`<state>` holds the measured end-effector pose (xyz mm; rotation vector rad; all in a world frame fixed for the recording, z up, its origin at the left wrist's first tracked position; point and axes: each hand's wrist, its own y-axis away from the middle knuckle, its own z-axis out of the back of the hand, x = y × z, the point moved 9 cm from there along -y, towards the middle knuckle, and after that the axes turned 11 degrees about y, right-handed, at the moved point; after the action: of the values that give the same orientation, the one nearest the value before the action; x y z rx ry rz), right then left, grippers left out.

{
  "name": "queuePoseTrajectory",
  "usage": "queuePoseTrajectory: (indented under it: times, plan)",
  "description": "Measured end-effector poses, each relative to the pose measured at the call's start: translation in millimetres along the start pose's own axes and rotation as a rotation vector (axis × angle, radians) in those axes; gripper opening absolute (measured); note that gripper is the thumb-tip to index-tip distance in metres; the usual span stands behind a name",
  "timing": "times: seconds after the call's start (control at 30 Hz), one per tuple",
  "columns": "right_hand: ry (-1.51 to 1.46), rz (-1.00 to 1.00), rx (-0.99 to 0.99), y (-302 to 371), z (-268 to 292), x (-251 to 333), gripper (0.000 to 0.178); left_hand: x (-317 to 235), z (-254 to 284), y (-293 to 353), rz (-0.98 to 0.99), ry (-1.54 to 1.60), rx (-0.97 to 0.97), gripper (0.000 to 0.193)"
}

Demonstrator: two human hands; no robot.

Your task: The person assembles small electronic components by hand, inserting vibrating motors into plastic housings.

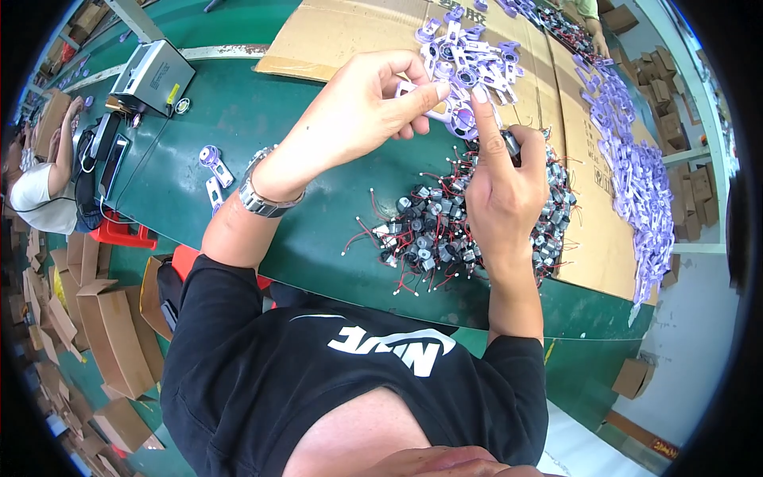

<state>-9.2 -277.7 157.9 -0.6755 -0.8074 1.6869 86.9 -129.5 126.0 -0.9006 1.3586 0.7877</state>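
My left hand (381, 99), with a metal watch on its wrist, pinches a purple-and-white plastic housing (459, 123) with a round end. My right hand (505, 191) is beside it, its index finger stretched toward the housing's round end. The other fingers are curled around a small silver-and-black motor (513, 145), partly hidden. Under and around my right hand lies a heap of small motors (429, 226) with red and black wires. Just beyond my hands is a pile of similar purple-and-white housings (469, 56) on flattened cardboard (318, 44).
A long heap of purple parts (636, 183) runs along the right side. Two housings (213, 163) lie left on the green table (334, 207), near a grey metal box (152, 75) with a cable. Other people work at far left and top right; cartons (119, 334) cover the floor.
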Motion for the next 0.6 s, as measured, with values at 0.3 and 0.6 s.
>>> queuePoseTrajectory:
  times: [0.3,0.6]
  plan:
    - [-0.022,0.046,0.033,-0.6,-0.7,2.4,0.056,1.7,-1.5,0.0,0.03,0.061,0.05,0.027]
    - [-0.378,-0.13,0.035,0.1,-5.0,-5.4,0.039,-7.7,-1.0,4.0,-0.065,-0.041,-0.015,0.025]
